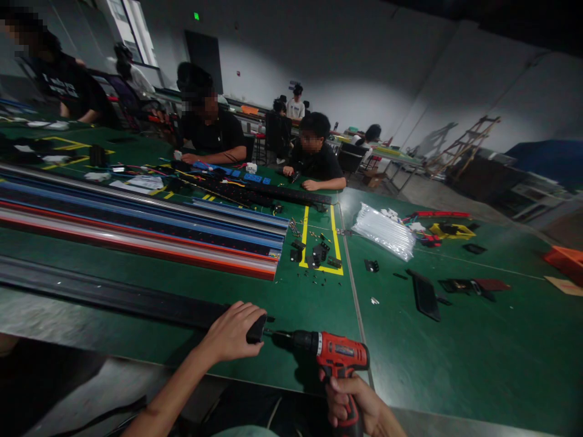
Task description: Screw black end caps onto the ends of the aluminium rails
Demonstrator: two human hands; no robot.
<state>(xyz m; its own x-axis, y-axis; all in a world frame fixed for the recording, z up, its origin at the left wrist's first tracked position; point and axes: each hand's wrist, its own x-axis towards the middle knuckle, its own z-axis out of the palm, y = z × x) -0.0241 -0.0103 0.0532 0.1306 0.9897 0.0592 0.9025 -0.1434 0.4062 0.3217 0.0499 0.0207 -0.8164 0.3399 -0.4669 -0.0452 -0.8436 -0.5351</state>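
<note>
My left hand [234, 331] is closed over the right end of a long black bar [136, 300], which lies along the front of the green table. A dark end piece [256, 328] shows at the tip of the bar, just past my fingers. In my right hand [348, 397] is a red and black cordless drill [342, 352], gripped by its handle. Its bit [279, 333] points left at the end of the bar; whether it touches a screw there I cannot make out.
Long blue, black and red-orange strips [182, 233] lie behind the bar. Small black brackets [319, 252] and screws sit around a yellow taped outline [337, 243]. To the right are a bag of clear tubes [383, 232] and a black phone-like slab [424, 295]. Co-workers [319, 155] sit across the table.
</note>
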